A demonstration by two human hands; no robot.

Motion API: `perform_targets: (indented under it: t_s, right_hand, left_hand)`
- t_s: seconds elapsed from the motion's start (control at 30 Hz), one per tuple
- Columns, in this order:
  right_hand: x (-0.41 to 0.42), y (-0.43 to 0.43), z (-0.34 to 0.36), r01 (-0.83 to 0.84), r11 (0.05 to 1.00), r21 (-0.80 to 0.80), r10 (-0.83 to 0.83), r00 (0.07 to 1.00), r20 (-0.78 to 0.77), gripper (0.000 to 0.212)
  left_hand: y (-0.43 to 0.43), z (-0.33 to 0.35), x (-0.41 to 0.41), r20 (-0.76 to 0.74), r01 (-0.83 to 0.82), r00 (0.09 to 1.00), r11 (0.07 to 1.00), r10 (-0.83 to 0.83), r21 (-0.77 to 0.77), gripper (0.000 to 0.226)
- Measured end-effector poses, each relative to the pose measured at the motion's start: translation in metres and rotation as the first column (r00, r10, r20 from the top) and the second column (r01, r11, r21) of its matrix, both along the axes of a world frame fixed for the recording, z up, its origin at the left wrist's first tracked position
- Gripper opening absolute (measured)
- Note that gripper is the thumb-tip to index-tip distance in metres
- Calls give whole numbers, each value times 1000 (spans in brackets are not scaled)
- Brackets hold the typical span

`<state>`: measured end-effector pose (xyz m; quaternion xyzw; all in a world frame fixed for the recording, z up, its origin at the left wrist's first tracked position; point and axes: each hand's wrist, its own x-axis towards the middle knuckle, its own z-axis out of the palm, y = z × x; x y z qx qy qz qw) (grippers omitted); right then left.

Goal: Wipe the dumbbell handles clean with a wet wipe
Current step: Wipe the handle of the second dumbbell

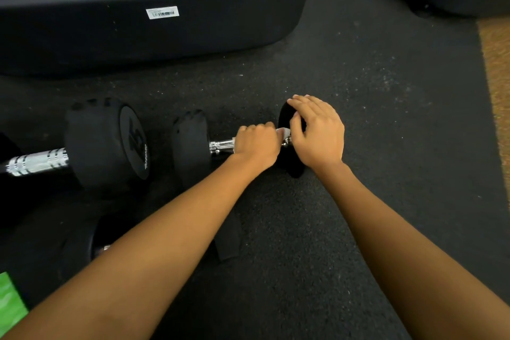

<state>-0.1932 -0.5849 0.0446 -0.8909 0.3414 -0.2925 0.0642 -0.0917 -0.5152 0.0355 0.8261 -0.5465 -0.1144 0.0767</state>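
Left-hand grip [256, 143], frame centre, closes round the chrome handle [222, 146] and the white wet wipe [283, 132]; right-hand grip [317, 130] rests with fingers [303, 103] extended on the right head [295, 167] of the dumbbell [190, 143], which lies on the floor [358, 77].

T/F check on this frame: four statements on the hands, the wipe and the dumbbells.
1. The left hand grips the chrome handle. True.
2. The right hand is lifted clear of the dumbbell. False: it rests on the black head.
3. A white wet wipe shows between the hands. True.
4. Only one dumbbell is on the floor. False: a second dumbbell lies to the left.
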Motion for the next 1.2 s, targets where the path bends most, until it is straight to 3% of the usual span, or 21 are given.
perform_targets:
  t_s: [0.17,0.23,0.4,0.63,0.73,0.87,1.1,1.2]
  right_hand:
    - [0,0,-1,-1,1000,9,1,1000,11,40]
    - [0,0,-1,0,1000,9,0,1000,8,41]
    - [0,0,-1,0,1000,26,0,1000,-12,42]
    - [-1,0,-1,-2,1000,22,2,1000,0,41]
    - [-1,1,0,-3,1000,21,3,1000,-3,41]
    - [0,1,0,3,1000,10,-3,1000,12,40]
    - [-1,1,-1,3,1000,10,-3,1000,2,40]
    - [-1,-1,-1,0,1000,20,0,1000,0,41]
  left_hand:
    - [14,-7,-3,-151,59,984,973,-95,-223,23]
    - [21,-13,-1,-112,86,986,949,-125,-303,26]
    - [12,-14,-13,17,94,995,947,-93,-307,41]
    - [39,-16,4,-101,81,985,896,-138,-437,32]
    - [41,-19,6,-127,62,983,898,-129,-436,33]
    - [20,-12,-1,-269,-11,960,951,-77,-310,29]
    - [34,-10,11,-139,95,979,932,-152,-350,32]
    - [28,-5,15,-121,8,992,978,-34,-210,32]
